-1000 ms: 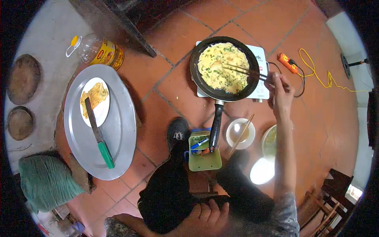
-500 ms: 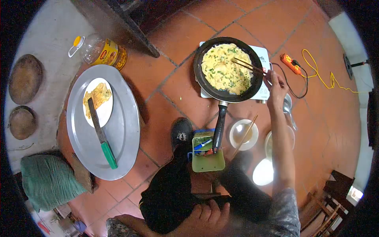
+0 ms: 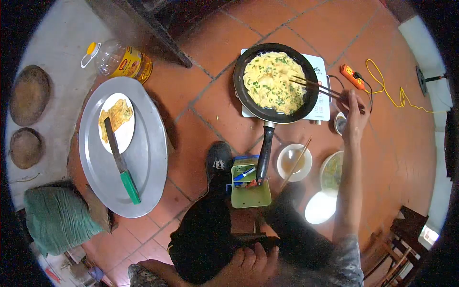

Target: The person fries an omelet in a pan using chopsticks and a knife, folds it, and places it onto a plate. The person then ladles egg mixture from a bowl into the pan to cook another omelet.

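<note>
And here's the right hand (image 3: 355, 115), pinching a pair of dark chopsticks (image 3: 330, 91) near their back ends, a long hold that probably spares the fingers from the heat. The tips point in over the right half of the omelette (image 3: 270, 86); whether they touch it, I can't tell. The left hand (image 3: 256, 262) lies on the lap, fingers loosely spread, nothing seen in them.

The frying pan (image 3: 267, 115) sits on a white portable cooktop (image 3: 323, 109), its black handle (image 3: 264, 153) aimed back at the person, likely so it's within reach from the seat. Below the handle's end stands a green basket (image 3: 251, 198); the bowl (image 3: 278, 163) just right of it carries wooden chopsticks (image 3: 302, 155), perhaps parked there to keep them off the floor. Over on the left, a knife (image 3: 125, 179) leans its blade on a plate of cooked egg (image 3: 117, 116), green grip out on the metal tray (image 3: 149, 167), seemingly set down for an easy pick-up.

Now that omelette: round, pale yellow, thickly flecked with green, moist-looking on top, ragged at the rim, a dark ring of pan around it.
</note>
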### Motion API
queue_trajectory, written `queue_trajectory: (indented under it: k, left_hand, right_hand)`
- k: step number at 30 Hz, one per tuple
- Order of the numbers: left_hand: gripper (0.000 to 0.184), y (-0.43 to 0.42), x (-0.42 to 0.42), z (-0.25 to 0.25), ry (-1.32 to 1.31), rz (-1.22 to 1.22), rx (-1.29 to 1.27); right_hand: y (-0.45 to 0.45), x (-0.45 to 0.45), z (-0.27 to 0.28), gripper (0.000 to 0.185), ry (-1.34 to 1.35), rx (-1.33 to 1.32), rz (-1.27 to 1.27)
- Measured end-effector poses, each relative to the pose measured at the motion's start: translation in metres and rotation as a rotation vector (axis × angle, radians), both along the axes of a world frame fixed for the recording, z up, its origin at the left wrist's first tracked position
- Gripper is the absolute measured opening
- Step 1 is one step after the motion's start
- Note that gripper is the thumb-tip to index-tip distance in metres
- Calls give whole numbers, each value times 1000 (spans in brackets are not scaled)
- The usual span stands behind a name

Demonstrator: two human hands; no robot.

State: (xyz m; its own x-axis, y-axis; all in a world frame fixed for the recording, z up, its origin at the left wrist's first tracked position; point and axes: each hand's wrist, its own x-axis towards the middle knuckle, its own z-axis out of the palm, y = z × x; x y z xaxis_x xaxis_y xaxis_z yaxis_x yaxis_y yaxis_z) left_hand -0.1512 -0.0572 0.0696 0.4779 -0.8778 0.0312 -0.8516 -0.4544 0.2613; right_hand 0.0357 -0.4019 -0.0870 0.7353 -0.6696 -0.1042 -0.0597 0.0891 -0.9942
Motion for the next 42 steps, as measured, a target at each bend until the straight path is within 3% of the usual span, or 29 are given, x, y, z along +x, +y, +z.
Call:
queue_trajectory:
  k: [5, 9, 11, 15, 18, 20, 21, 23, 33, 35, 38, 42]
  left_hand:
    - [33, -8, 22, 29, 57, 33, 40]
    - [33, -3, 1, 4, -61, 18, -43]
    - [33, -7, 17, 26, 85, -14, 74]
    - [33, -8, 22, 29, 108, -23, 85]
    - [32, -7, 11, 14, 61, -2, 51]
    - [31, -4, -15, -18, -93, 100, -141]
    - [31, -6, -7, -7, -93, 101, -141]
    - [30, -9, 18, 23, 19, 33, 21]
    - [32, -9, 5, 11, 47, 153, -91]
    - [33, -7, 21, 28, 66, -22, 91]
    - [33, -1, -5, -3, -37, 16, -23]
    - [33, -7, 19, 27, 38, -18, 75]
  right_hand:
    - [-3, -10, 16, 28, 66, -145, 11]
    - [0, -11, 23, 28, 67, -169, 22]
    - [1, -11, 24, 29, 62, -153, 27]
    - [1, -10, 22, 29, 75, -164, 34]
    - [2, -9, 21, 29, 76, -163, 24]
    - [2, -9, 21, 29, 85, -165, 22]
    - [2, -10, 20, 29, 84, -165, 22]
    - [1, -10, 19, 28, 72, -167, 42]
    - [2, -10, 16, 24, 36, -148, 48]
    - [3, -10, 18, 25, 43, -141, 35]
    - [-2, -12, 15, 25, 52, -164, 59]
    - [-2, -13, 18, 26, 66, -160, 61]
